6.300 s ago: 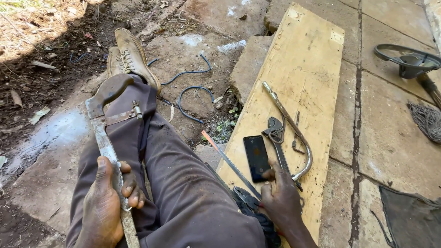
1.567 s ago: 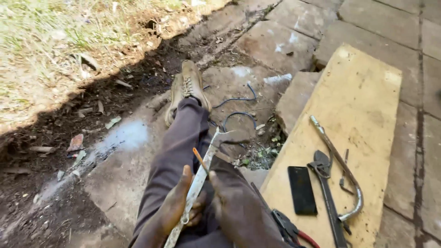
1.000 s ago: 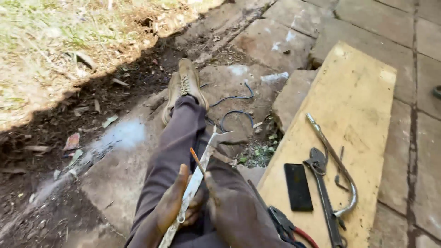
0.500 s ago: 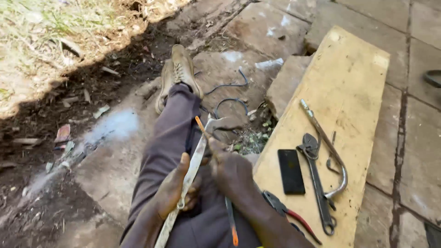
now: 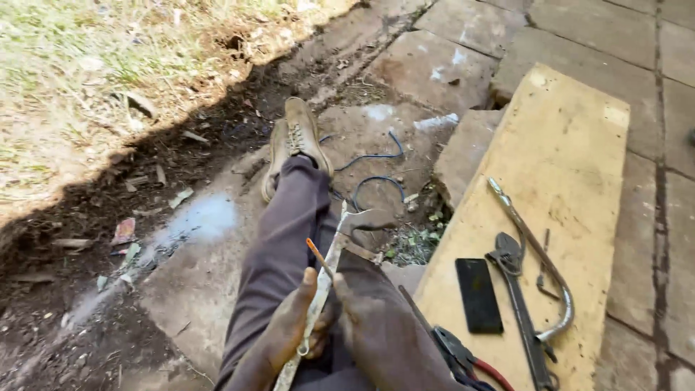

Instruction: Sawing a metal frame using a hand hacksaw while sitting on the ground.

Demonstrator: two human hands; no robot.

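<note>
I sit with my legs stretched out, and a long flat metal bar with a forked far end lies along my lap. My left hand grips the bar from the left near its lower end. My right hand is closed just right of the bar, holding a thin rod with an orange tip. The rod's tip points up and left across the bar. Both hands are touching or nearly touching each other at the bar.
A wooden board lies at my right with a black phone, a large wrench and a curved metal tube. Red-handled pliers rest near my right thigh. Blue wire loops beside my shoes. Dirt and grass lie left.
My right hand left the board beside the phone and came to the bar, now holding the orange-tipped rod. Lately the rod has shifted slightly against the bar; the view has tilted.
</note>
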